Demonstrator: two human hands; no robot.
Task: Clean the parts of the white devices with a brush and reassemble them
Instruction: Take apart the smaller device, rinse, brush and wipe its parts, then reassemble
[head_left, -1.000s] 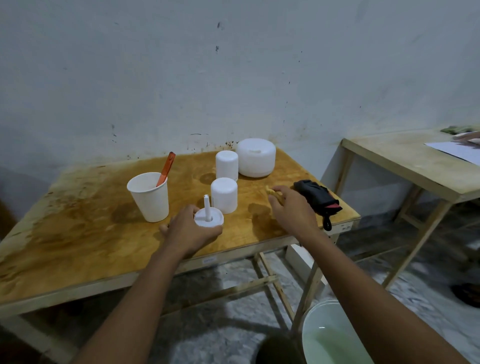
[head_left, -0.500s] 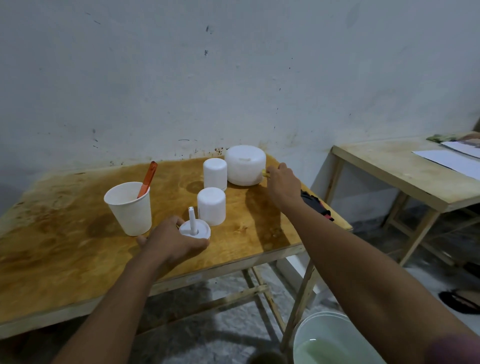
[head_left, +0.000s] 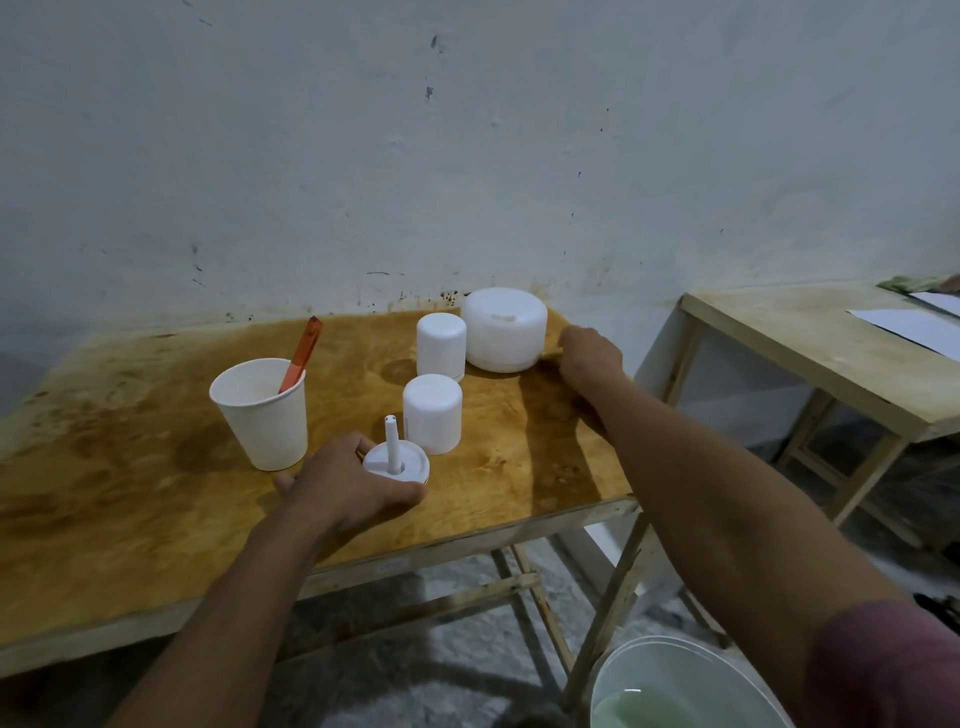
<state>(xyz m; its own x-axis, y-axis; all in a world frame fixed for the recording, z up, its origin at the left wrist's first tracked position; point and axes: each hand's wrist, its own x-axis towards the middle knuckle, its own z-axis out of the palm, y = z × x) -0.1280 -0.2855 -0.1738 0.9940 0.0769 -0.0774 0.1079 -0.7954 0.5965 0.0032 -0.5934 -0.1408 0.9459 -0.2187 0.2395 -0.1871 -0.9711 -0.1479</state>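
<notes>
My left hand (head_left: 353, 488) grips the rim of a small white disc-shaped base with an upright stem (head_left: 396, 460), near the front edge of the wooden table (head_left: 130, 467). Just behind it stands a short white cylinder (head_left: 432, 413), and a second white cylinder (head_left: 440, 345) stands farther back. A large round white device (head_left: 504, 330) sits by the wall. My right hand (head_left: 589, 358) rests on the table beside that device, its fingers curled round a thin yellowish stick (head_left: 551, 355) whose tip points at the device's foot.
A white paper cup (head_left: 260, 415) with an orange-handled tool (head_left: 304, 353) in it stands left of the base. A white bucket holding pale liquid (head_left: 675, 686) is on the floor at the lower right. A second wooden table (head_left: 831, 358) with paper (head_left: 914, 327) stands to the right.
My right hand has travelled from the table's right front, by a black object, back to the large round device, carrying the yellowish stick. My left hand has stayed on the stemmed base.
</notes>
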